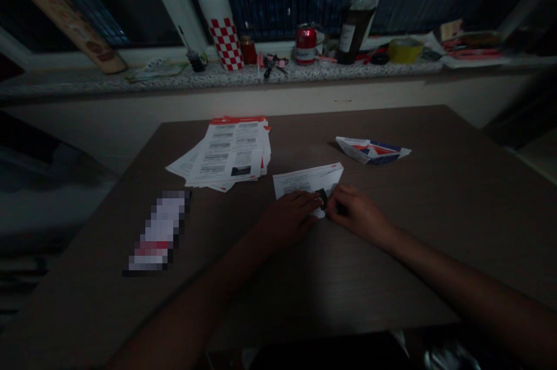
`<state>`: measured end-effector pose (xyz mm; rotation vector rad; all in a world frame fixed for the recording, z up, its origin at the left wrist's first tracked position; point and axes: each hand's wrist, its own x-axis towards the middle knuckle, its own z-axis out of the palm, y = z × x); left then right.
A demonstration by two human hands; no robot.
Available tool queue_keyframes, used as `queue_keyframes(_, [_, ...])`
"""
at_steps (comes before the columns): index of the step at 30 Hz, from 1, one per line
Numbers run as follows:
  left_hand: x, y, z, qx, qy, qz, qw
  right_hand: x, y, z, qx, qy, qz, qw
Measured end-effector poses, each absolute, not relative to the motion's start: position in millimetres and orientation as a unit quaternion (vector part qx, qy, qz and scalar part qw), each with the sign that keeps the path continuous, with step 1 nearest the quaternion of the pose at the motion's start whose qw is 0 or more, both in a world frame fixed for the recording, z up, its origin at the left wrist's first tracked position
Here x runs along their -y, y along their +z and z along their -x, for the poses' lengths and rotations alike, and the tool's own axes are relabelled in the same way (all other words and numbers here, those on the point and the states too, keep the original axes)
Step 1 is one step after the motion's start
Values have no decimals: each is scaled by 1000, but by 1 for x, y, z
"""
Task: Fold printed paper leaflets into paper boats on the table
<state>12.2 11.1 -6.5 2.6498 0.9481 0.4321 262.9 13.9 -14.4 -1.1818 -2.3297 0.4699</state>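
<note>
A folded sheet of printed paper [307, 177] lies on the brown table in front of me, its far edge nearly straight and its near part covered by my hands. My left hand [293, 213] rests flat on the paper with fingers stretched out to the right. At the paper's right side, my right hand [354, 210] has its fingers curled and pinched on the near right edge. A dark printed patch shows between the two hands. Beyond them, to the right, sits a folded paper boat [372, 151] with white, blue and red print.
A stack of printed sheets [226, 152] lies at the back left of the table [435, 184]. Nearer to me on the left is a blurred-out phone-shaped object [159, 231]. On the granite windowsill stand a checkered bottle [224, 33], a red can [305, 44] and yellow tape [404, 51].
</note>
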Motion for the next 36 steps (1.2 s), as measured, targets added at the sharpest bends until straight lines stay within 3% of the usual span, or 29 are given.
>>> queue_keyframes(8, [-11,-11,-9,-325,148,-924,140,-32,-13,-280,919,33,344,190])
queue_keyframes(36, [-7,-7,0,-323,112,-929,142,-55,-24,-293,942,46,302,135])
